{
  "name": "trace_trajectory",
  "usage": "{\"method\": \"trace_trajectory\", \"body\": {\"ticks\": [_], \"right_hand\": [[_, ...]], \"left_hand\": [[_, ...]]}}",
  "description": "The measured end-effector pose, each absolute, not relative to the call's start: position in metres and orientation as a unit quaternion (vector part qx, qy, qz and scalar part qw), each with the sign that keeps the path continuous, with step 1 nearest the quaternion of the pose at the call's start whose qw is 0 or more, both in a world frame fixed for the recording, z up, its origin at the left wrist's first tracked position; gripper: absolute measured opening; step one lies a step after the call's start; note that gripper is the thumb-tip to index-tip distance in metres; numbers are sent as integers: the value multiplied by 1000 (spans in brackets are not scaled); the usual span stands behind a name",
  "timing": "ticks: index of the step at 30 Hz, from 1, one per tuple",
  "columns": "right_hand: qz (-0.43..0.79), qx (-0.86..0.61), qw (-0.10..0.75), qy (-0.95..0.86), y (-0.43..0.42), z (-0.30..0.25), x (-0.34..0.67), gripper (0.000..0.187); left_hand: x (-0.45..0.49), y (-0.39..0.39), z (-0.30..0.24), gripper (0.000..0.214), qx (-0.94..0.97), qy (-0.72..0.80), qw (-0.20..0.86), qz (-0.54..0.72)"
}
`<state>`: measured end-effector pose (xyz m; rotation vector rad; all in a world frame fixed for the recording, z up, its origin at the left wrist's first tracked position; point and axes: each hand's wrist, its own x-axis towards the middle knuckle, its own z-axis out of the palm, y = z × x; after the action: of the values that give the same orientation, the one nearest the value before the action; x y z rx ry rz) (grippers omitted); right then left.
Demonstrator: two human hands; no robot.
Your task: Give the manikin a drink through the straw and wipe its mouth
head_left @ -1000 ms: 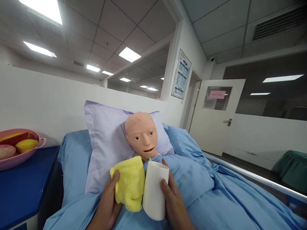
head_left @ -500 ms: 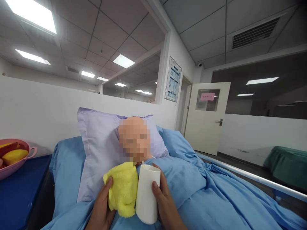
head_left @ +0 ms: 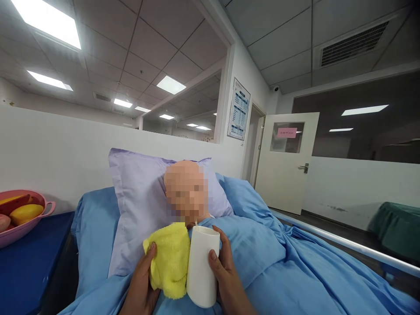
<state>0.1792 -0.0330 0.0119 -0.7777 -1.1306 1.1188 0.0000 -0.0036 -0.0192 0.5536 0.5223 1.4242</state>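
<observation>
My left hand (head_left: 144, 275) is closed on a fluffy yellow towel (head_left: 170, 262), thumb on its near face. The towel's top edge is close under the chin of a bald figure's head (head_left: 185, 186), whose features are blurred. My right hand (head_left: 225, 271) wraps round a tall white cup (head_left: 202, 267), thumb in front and fingers behind. A thin pale straw (head_left: 196, 223) rises from the cup's far rim toward the head. Cup and towel are side by side, edges nearly touching. What is inside the cup is hidden.
The head rests on a lilac pillow (head_left: 138, 210), with a blue quilt (head_left: 256, 245) over the body. At left, a pink basket of fruit (head_left: 19, 234) stands on a blue tabletop (head_left: 36, 267). A white bed rail (head_left: 348, 245) runs along the right, before a door (head_left: 285, 175).
Both hands, the towel and the cup keep nearly the same place by the head. The whole view has shifted very slightly, with the scene a little further right.
</observation>
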Motion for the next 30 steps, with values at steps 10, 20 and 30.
{"method": "trace_trajectory", "body": {"ticks": [10, 20, 30], "right_hand": [[477, -361, 627, -499, -27, 9, 181, 78], [481, -341, 631, -505, -29, 10, 180, 74], [510, -301, 639, -491, -31, 7, 178, 76]], "left_hand": [[-5, -4, -22, 61, 242, 238, 717, 610], [-2, -5, -21, 56, 257, 247, 692, 628], [-5, -6, -18, 57, 257, 227, 702, 624]]}}
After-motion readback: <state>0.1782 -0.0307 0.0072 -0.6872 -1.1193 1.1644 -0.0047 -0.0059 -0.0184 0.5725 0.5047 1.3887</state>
